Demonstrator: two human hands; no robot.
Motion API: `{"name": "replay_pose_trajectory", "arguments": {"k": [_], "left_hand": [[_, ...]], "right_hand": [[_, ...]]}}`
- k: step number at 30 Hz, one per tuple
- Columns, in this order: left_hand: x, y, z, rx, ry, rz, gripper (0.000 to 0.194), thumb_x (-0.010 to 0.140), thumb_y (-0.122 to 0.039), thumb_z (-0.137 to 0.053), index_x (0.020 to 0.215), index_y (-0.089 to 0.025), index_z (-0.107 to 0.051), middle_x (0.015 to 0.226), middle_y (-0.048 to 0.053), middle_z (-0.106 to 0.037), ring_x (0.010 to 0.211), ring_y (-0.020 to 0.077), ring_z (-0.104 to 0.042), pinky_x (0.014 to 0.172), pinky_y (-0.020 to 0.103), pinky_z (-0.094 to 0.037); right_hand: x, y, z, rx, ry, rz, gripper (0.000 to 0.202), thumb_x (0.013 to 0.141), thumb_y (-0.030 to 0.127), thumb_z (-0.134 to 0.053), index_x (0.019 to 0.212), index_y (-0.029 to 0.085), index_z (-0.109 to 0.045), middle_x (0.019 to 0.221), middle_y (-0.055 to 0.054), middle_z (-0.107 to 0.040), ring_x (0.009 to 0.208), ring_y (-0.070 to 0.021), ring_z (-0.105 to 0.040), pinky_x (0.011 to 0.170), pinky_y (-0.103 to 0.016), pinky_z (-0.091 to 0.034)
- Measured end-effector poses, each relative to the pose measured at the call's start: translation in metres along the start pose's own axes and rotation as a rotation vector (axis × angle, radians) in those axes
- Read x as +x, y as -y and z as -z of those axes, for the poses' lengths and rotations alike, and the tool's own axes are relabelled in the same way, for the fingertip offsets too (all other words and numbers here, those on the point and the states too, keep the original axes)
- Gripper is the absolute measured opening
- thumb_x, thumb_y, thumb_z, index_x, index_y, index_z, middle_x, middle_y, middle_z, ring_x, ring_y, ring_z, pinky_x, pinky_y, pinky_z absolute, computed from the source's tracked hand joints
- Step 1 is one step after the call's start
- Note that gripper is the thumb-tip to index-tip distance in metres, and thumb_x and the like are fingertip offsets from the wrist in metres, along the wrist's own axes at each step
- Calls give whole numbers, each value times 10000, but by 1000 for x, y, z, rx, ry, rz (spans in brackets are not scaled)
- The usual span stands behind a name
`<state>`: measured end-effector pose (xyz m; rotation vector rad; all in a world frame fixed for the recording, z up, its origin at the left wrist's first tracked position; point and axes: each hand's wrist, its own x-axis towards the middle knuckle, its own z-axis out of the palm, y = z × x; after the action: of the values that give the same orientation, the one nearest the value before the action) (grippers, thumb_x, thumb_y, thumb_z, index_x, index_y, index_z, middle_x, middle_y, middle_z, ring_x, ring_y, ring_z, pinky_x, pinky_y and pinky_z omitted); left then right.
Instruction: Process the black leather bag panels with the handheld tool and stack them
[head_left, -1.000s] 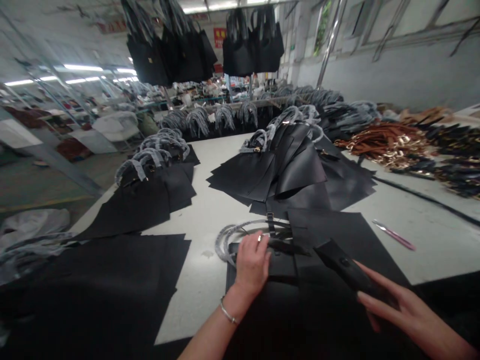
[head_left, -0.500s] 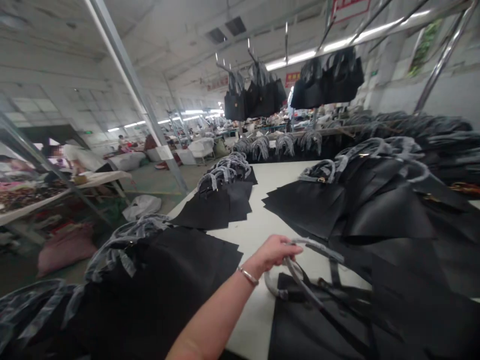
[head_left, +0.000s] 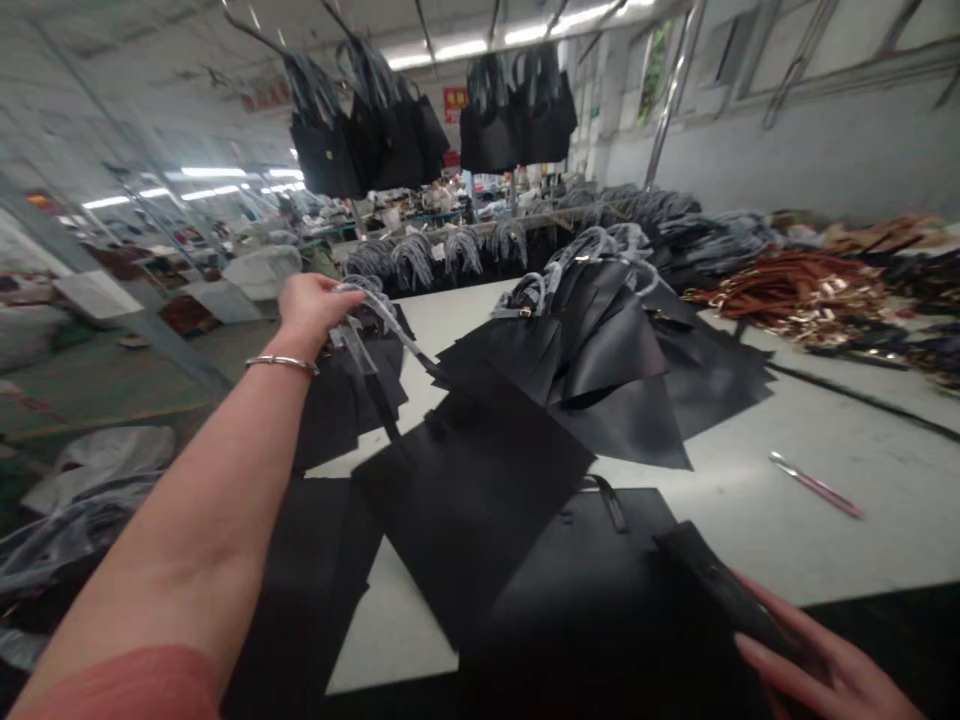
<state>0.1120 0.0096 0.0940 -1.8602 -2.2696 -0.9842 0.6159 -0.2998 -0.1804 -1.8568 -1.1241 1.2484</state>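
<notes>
My left hand (head_left: pixel 311 308), a bracelet on its wrist, reaches out to the left and is closed on a bag handle (head_left: pixel 397 330) wrapped in clear plastic. From that handle a flat black bag panel (head_left: pixel 480 470) hangs at a slant over the table. At the lower right, my right hand (head_left: pixel 817 650) has its thumb and fingers around a black strap-like piece (head_left: pixel 720 585). Below and between the hands lies another black panel (head_left: pixel 592 590) with a small strap at its top edge.
Black panels with wrapped handles (head_left: pixel 600 340) are fanned out on the white table (head_left: pixel 750 500). A pink-handled tool (head_left: pixel 816 485) lies at the right. Brown straps with gold metal parts (head_left: pixel 802 295) are heaped behind it. Black bags (head_left: pixel 375 130) hang from an overhead rack.
The view has turned right. My left hand has carried the handle and its panel up and left, towards the left-hand piles. My right hand has come into view with the black strap-like piece.
</notes>
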Motion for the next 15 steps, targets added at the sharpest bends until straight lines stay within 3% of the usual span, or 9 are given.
{"name": "replay_pose_trajectory", "arguments": {"k": [2, 4, 6, 9, 11, 13, 15], "left_hand": [[2, -7, -13, 85, -201, -32, 427, 976, -350, -318, 1017, 59, -433, 931, 28, -509, 947, 130, -471, 842, 347, -345], [-26, -22, -41, 11, -235, -150, 367, 938, -331, -465, 1068, 11, -438, 1007, 46, -537, 978, 152, -481, 890, 364, -379], [-83, -40, -80, -122, -73, -330, 293, 895, -280, -540, 1076, -55, -490, 1010, 40, -563, 927, 138, -526, 878, 326, -419], [-201, -62, -142, -323, 478, -629, 139, 863, -219, -558, 984, -160, -589, 988, 25, -603, 849, 125, -571, 784, 251, -477], [-275, -70, -172, -353, 715, -741, 131, 875, -225, -540, 981, -198, -610, 960, 20, -625, 876, 141, -578, 829, 262, -477], [-329, -75, -192, -312, 776, -745, 151, 867, -227, -539, 998, -204, -608, 1036, 41, -622, 955, 177, -565, 864, 292, -475], [-358, -79, -203, -236, 709, -688, 247, 841, -257, -572, 1079, -194, -582, 1192, 73, -572, 1077, 236, -511, 933, 371, -448]], "right_hand": [[-2, 16, -4, 78, 108, -29, 990, 621, 644, -671, 1422, 170, -333, 549, 16, -614, 461, -229, -556, 442, -339, -486], [-2, 31, -5, 107, 165, -47, 972, 644, 620, -682, 1430, 172, -325, 642, 3, -649, 494, -208, -558, 456, -312, -473], [0, 42, -4, 102, 192, -49, 918, 688, 594, -668, 1434, 181, -327, 620, 16, -632, 504, -193, -562, 456, -283, -457], [10, 49, 0, 93, 218, -31, 841, 749, 561, -634, 1433, 176, -330, 541, 48, -566, 459, -158, -546, 427, -244, -422], [20, 56, 2, 104, 253, -32, 809, 767, 535, -629, 1430, 185, -327, 593, 40, -586, 434, -137, -538, 403, -230, -411], [29, 64, 4, 119, 274, -59, 778, 779, 507, -629, 1427, 208, -320, 651, 29, -605, 420, -125, -539, 381, -222, -411], [36, 74, 7, 126, 263, -95, 720, 794, 486, -624, 1405, 228, -343, 668, 30, -597, 417, -119, -541, 369, -216, -420]]}}
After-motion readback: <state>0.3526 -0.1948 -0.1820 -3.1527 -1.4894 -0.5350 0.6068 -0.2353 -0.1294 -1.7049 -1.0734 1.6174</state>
